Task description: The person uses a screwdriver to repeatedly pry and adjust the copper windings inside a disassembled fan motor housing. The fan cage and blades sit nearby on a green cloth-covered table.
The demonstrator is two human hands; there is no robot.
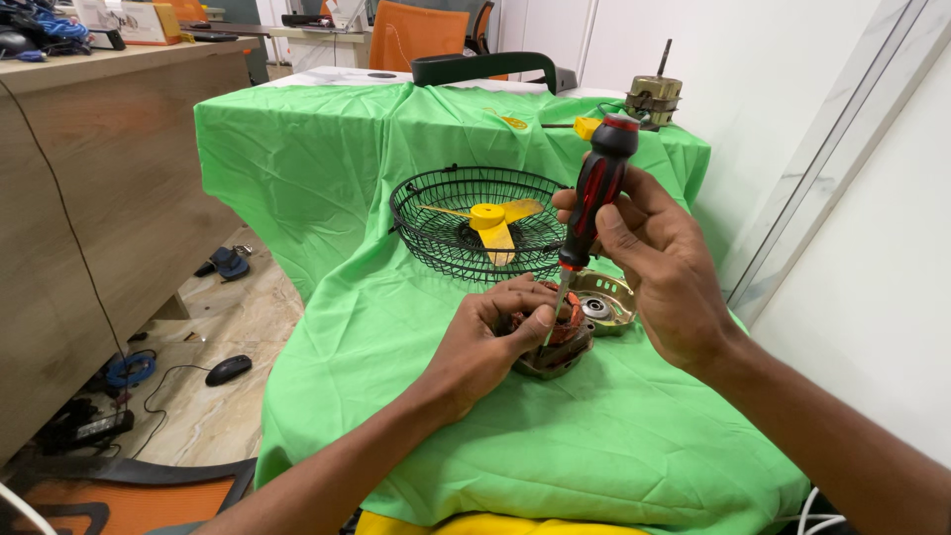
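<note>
The small fan motor (555,332) is sitting on the green cloth (446,416), cupped tight in the left hand (490,342). Right hand (659,263) is wrapping closed around the red-black screwdriver (592,198), tip going down into the windings just beside the left thumb. I reckon a slip could gouge the copper or jab that thumb. The metal end cover (604,300) is lying just behind.

One screwdriver (595,188), two motors (555,337), one fan guard (436,213)
</note>
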